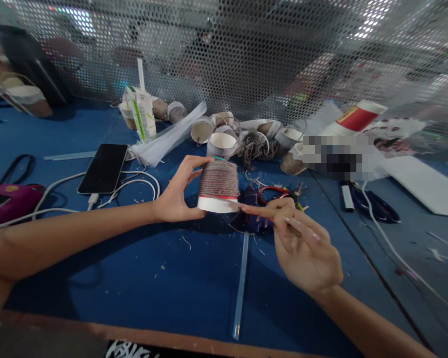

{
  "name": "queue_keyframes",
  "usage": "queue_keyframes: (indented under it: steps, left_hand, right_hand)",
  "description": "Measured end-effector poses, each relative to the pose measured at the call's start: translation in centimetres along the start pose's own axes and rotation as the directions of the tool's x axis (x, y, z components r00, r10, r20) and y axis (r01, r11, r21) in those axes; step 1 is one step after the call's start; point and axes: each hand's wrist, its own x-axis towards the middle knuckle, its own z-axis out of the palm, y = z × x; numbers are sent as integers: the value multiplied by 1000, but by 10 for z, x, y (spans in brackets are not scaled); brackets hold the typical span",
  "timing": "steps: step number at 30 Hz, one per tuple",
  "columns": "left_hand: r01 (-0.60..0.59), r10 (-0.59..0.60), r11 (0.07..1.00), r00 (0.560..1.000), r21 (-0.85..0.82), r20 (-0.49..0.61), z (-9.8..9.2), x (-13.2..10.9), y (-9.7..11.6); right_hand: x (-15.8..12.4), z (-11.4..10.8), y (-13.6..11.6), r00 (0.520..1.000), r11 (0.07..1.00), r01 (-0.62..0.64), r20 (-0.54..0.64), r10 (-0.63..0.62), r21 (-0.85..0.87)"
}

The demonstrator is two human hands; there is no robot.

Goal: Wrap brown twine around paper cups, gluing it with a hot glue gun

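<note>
My left hand (pixel 179 191) grips a paper cup (pixel 218 205) between thumb and fingers, above the blue table. Rows of grey-brown cord (pixel 219 180) wrap most of the cup, leaving a white band with a red edge at the lower end. On the right side of the cup is my right hand (pixel 302 238), its index finger stretched towards the white band and the other fingers curled. A strand of cord seems to run from the cup to that fingertip; the rest of it is hard to see. Behind the right fingers lies a blue glue gun (pixel 254 211) with a clear glue stick (pixel 241 288) in front.
Several cord-wrapped cups (pixel 224 143) and a tangle of cord (pixel 254 148) lie behind. At left are a phone (pixel 103 169) on a white cable and a purple tool (pixel 17 201). Red-handled scissors (pixel 272 193) lie right of the cup. A perforated metal screen (pixel 224 59) borders the back.
</note>
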Motion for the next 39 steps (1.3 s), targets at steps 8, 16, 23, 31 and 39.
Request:
queue_keyframes:
  steps: [8,16,23,31,39]
  left_hand:
    - [15,-15,996,1000,-91,-2,0,2,1]
    - [216,-212,958,976,-189,37,0,3,0]
    - [240,-237,958,971,-159,33,0,2,-1]
    - [188,-186,982,980,-27,69,-3,2,0]
    - [157,-154,986,986,-50,60,-2,3,4]
  right_hand:
    - [5,-2,19,979,975,-93,-198,51,-204]
    - [15,-7,26,868,975,-101,-496,-10,-196]
    - [7,1,10,930,984,92,-368,-29,155]
    - [-18,5,-7,923,912,-299,329,202,281]
    - [-6,6,-13,910,848,-409,223,350,338]
